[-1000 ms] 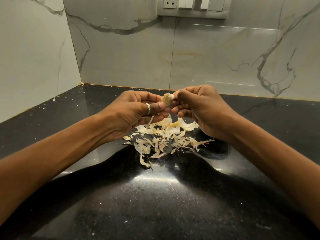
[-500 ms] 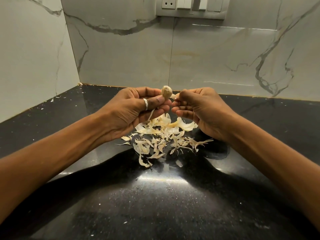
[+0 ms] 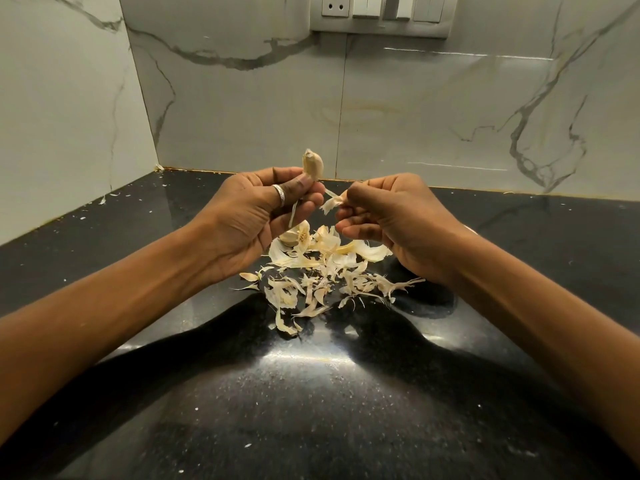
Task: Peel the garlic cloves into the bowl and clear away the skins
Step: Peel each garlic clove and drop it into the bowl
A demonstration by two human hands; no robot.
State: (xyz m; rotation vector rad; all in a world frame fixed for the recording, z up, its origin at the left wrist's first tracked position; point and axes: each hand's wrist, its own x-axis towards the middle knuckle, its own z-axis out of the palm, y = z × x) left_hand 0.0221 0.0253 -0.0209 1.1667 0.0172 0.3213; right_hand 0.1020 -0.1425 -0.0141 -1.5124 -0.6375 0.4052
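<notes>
Clove higher than before, tight in left hand grip; skin strip in right hand grip; black counter, marble walls

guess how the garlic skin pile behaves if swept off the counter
The garlic skins look thin and curled, so probably light, floppy and apt to scatter. Stray flecks dot the black counter, so small bits may get left behind.

L hand raised clove; skin strip off.
</notes>
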